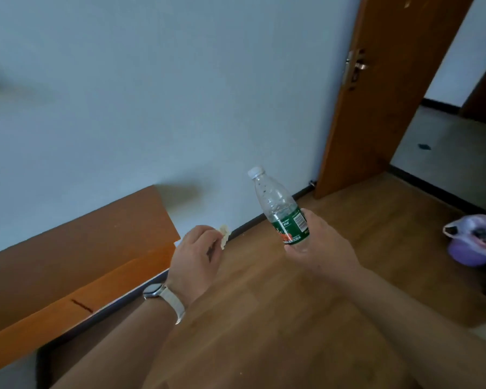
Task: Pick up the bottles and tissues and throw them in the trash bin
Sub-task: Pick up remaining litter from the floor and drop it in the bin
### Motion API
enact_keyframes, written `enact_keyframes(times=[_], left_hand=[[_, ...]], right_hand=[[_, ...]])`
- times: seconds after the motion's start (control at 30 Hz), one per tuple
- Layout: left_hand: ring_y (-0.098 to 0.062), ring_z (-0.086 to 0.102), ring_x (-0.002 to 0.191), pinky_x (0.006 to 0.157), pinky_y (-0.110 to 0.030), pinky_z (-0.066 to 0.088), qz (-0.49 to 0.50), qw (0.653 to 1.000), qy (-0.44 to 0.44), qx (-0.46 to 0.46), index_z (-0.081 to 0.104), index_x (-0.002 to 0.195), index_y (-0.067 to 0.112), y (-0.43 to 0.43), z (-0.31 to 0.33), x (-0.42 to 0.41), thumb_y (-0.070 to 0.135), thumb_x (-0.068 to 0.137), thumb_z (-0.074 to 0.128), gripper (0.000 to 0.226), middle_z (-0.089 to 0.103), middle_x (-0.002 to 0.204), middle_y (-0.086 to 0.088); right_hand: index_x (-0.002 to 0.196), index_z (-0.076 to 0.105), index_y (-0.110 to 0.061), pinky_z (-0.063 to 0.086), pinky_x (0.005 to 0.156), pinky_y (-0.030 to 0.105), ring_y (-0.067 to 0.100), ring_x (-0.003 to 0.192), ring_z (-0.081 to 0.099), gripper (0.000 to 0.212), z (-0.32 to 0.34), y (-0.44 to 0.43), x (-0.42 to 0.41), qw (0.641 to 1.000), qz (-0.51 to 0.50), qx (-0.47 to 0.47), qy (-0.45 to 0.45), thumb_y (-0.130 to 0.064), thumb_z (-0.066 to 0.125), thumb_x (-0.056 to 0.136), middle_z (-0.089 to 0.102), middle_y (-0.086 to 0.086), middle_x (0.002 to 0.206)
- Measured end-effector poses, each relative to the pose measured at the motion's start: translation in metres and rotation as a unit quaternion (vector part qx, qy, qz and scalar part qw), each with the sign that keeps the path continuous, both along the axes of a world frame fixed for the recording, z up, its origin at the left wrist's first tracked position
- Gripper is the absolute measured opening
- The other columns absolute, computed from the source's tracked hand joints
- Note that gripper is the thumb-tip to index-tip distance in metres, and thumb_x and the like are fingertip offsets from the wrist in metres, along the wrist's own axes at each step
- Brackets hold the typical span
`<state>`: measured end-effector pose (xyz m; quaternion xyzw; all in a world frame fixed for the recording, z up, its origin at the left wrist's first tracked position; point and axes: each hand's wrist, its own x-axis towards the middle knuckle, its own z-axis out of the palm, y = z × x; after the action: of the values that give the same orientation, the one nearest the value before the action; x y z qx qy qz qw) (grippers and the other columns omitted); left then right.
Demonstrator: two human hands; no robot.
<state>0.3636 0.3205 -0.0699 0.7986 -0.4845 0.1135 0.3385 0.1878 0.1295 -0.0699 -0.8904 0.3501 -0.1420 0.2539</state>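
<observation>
My right hand (pixel 317 245) grips a clear, empty plastic bottle (pixel 278 206) with a white cap and green label, held nearly upright above the wooden floor. My left hand (pixel 195 258), with a white watch on the wrist, pinches a small crumpled tissue (pixel 224 233) between its fingertips. A purple trash bin (pixel 473 242) lined with a pale plastic bag stands on the floor at the far right edge, well to the right of both hands.
A wooden bed frame or board (pixel 76 262) runs along the wall at lower left. An open brown door (pixel 385 88) stands at upper right, with a tiled room beyond it. Wooden floor (pixel 278 318) spreads under my arms.
</observation>
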Motion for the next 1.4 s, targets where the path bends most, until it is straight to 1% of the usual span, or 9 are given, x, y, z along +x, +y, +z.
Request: enact_keyframes(times=[0.1, 0.33, 0.47, 0.57, 0.67, 0.8, 1.0, 1.1, 1.4], left_hand=[[-0.019, 0.060, 0.081, 0.072, -0.020, 0.041, -0.039, 0.999, 0.006, 0.000, 0.070, 0.090, 0.010, -0.055, 0.000, -0.022, 0.003, 0.084, 0.068, 0.010, 0.065, 0.094, -0.002], [-0.015, 0.059, 0.081, 0.072, -0.033, 0.051, -0.146, 0.989, 0.017, 0.001, 0.067, 0.086, 0.014, -0.167, 0.000, -0.053, 0.010, 0.089, 0.065, 0.005, 0.062, 0.091, 0.005], [-0.014, 0.058, 0.081, 0.073, -0.031, 0.051, -0.195, 0.980, 0.028, 0.024, 0.066, 0.084, 0.015, -0.220, -0.008, -0.060, 0.013, 0.090, 0.066, 0.006, 0.063, 0.091, 0.004], [-0.013, 0.056, 0.080, 0.073, -0.026, 0.048, -0.231, 0.972, 0.036, 0.022, 0.068, 0.087, 0.013, -0.265, -0.018, -0.060, 0.015, 0.091, 0.061, 0.008, 0.065, 0.093, 0.000], [-0.010, 0.054, 0.081, 0.076, -0.021, 0.042, -0.268, 0.962, 0.037, 0.018, 0.068, 0.090, 0.012, -0.316, -0.028, -0.054, 0.020, 0.090, 0.059, 0.012, 0.065, 0.095, 0.001], [-0.012, 0.056, 0.079, 0.073, -0.019, 0.040, -0.324, 0.945, 0.043, 0.017, 0.067, 0.087, 0.010, -0.394, -0.039, -0.032, 0.009, 0.085, 0.068, 0.003, 0.065, 0.092, -0.002], [-0.011, 0.056, 0.081, 0.073, -0.011, 0.035, -0.389, 0.920, 0.041, 0.018, 0.067, 0.088, 0.009, -0.509, -0.039, 0.012, 0.005, 0.083, 0.068, 0.007, 0.065, 0.093, -0.002], [-0.014, 0.059, 0.082, 0.074, -0.014, 0.038, -0.412, 0.910, 0.046, 0.022, 0.068, 0.089, 0.009, -0.561, -0.039, 0.028, 0.005, 0.083, 0.069, 0.008, 0.067, 0.095, -0.004], [-0.013, 0.060, 0.082, 0.070, -0.011, 0.041, -0.465, 0.881, 0.047, 0.070, 0.069, 0.092, 0.009, -0.691, -0.059, 0.007, 0.004, 0.086, 0.066, 0.008, 0.067, 0.096, -0.004]], right_hand=[[0.134, 0.032, -0.034, 0.051, 0.086, 0.036, 0.009, 0.100, 0.055, 0.074, 0.002, -0.041, -0.038, 0.999, -0.047, 0.003, 0.004, -0.053, 0.065, 0.071, 0.053, -0.011, 0.117], [0.135, 0.033, -0.035, 0.051, 0.087, 0.041, 0.010, 0.101, 0.056, 0.076, -0.002, -0.108, -0.116, 0.985, -0.170, 0.024, -0.006, -0.058, 0.062, 0.068, 0.053, -0.012, 0.118], [0.127, 0.035, -0.037, 0.049, 0.083, 0.036, 0.010, 0.098, 0.056, 0.065, -0.005, -0.131, -0.138, 0.972, -0.232, 0.038, 0.003, -0.053, 0.065, 0.071, 0.053, -0.013, 0.114], [0.130, 0.032, -0.038, 0.050, 0.087, 0.041, 0.013, 0.104, 0.056, 0.070, -0.011, -0.150, -0.148, 0.959, -0.281, 0.039, 0.028, -0.056, 0.063, 0.070, 0.053, -0.012, 0.118], [0.131, 0.032, -0.038, 0.051, 0.087, 0.042, 0.014, 0.103, 0.058, 0.071, -0.015, -0.179, -0.150, 0.943, -0.329, 0.034, 0.040, -0.059, 0.062, 0.069, 0.055, -0.012, 0.117], [0.128, 0.033, -0.039, 0.054, 0.084, 0.042, 0.011, 0.099, 0.059, 0.071, -0.015, -0.229, -0.137, 0.921, -0.385, 0.029, 0.045, -0.063, 0.059, 0.066, 0.056, -0.014, 0.114], [0.124, 0.034, -0.041, 0.057, 0.077, 0.033, 0.007, 0.090, 0.059, 0.061, -0.007, -0.308, -0.095, 0.906, -0.417, 0.022, 0.068, -0.054, 0.067, 0.074, 0.057, -0.016, 0.109], [0.126, 0.033, -0.040, 0.056, 0.080, 0.033, 0.007, 0.094, 0.058, 0.059, -0.005, -0.342, -0.079, 0.899, -0.432, 0.017, 0.068, -0.047, 0.069, 0.080, 0.056, -0.015, 0.112], [0.133, 0.030, -0.036, 0.053, 0.085, 0.035, 0.010, 0.102, 0.056, 0.067, -0.017, -0.433, -0.101, 0.857, -0.506, 0.039, 0.085, -0.049, 0.068, 0.079, 0.055, -0.012, 0.121]])
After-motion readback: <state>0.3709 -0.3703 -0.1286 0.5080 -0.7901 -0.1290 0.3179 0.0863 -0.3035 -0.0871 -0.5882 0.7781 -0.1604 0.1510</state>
